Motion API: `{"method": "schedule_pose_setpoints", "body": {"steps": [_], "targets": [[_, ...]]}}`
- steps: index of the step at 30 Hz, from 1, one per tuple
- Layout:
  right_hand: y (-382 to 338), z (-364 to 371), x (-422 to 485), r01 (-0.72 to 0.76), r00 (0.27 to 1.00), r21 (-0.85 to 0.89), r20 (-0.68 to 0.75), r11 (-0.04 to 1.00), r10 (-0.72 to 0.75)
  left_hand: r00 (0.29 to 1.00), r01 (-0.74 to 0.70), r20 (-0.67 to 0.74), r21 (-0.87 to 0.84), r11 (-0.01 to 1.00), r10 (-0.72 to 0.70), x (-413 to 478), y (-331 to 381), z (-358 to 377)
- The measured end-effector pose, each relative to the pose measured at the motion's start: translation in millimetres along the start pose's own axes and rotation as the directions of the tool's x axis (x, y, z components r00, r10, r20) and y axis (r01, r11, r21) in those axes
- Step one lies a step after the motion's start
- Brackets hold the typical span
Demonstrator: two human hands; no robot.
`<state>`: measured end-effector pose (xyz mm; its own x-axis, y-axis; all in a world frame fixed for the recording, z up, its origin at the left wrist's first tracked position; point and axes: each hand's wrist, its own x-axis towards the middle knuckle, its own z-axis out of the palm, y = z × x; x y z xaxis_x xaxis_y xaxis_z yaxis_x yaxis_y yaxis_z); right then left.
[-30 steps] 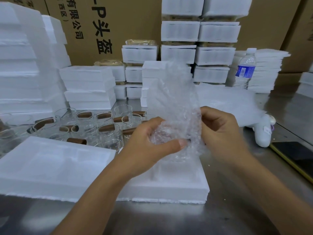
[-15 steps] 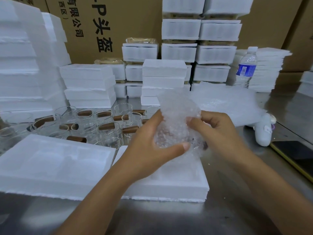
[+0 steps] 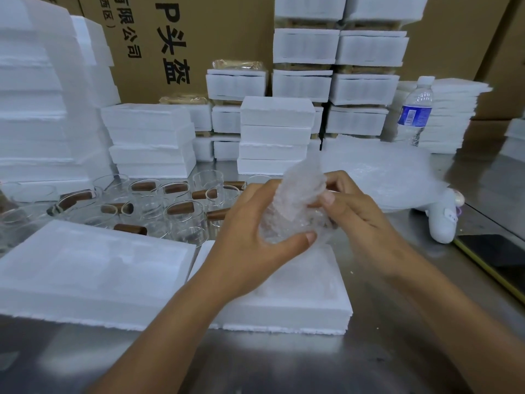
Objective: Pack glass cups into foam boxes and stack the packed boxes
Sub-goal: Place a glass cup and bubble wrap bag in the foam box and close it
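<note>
Your fingers (image 3: 295, 241) on both hands curl around a bubble-wrapped cup (image 3: 298, 206), left hand (image 3: 255, 245) cradling it from below, right hand (image 3: 360, 220) pinching the wrap, just above the open foam box (image 3: 298, 311). Behind stand bare cups (image 3: 181, 214); farther back, stacked foam boxes (image 3: 275, 137).

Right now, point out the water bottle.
Head view, back right: the water bottle stands upright in front of the stack of foam sheets, behind the loose bubble wrap pile.
</note>
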<state>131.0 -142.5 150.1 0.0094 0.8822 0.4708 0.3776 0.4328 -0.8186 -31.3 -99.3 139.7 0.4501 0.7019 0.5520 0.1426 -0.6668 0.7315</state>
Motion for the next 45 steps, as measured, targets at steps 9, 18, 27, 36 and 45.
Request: {"method": "schedule_pose_setpoints", "body": {"steps": [9,18,27,36,45], "targets": [[6.5,11.7,0.0,-0.014,0.964,-0.082,-0.265,0.997,-0.008,0.999,-0.023,0.04,0.2,0.98,0.016,0.4,-2.6,-1.0],[2.4,17.3,-2.8,0.236,0.889,-0.421,-0.27,0.876,-0.369,0.998,-0.059,0.038,0.194,0.979,0.053,-0.5,-4.6,-1.5],[5.2,8.3,3.8,-0.246,0.966,0.102,-0.061,0.964,0.253,0.939,-0.343,0.101,0.261,0.902,0.327,-4.0,3.6,2.8],[2.0,3.6,1.1,-0.181,0.982,-0.003,0.059,0.983,0.181,0.912,-0.41,0.138,0.246,0.878,0.387,-3.5,3.6,7.4],[7.4,-19.7,16.8,-0.283,0.953,0.186,-0.055,0.941,0.297,0.997,0.026,-0.066,-0.212,0.977,-0.04,7.8,3.4,-27.7]]}}
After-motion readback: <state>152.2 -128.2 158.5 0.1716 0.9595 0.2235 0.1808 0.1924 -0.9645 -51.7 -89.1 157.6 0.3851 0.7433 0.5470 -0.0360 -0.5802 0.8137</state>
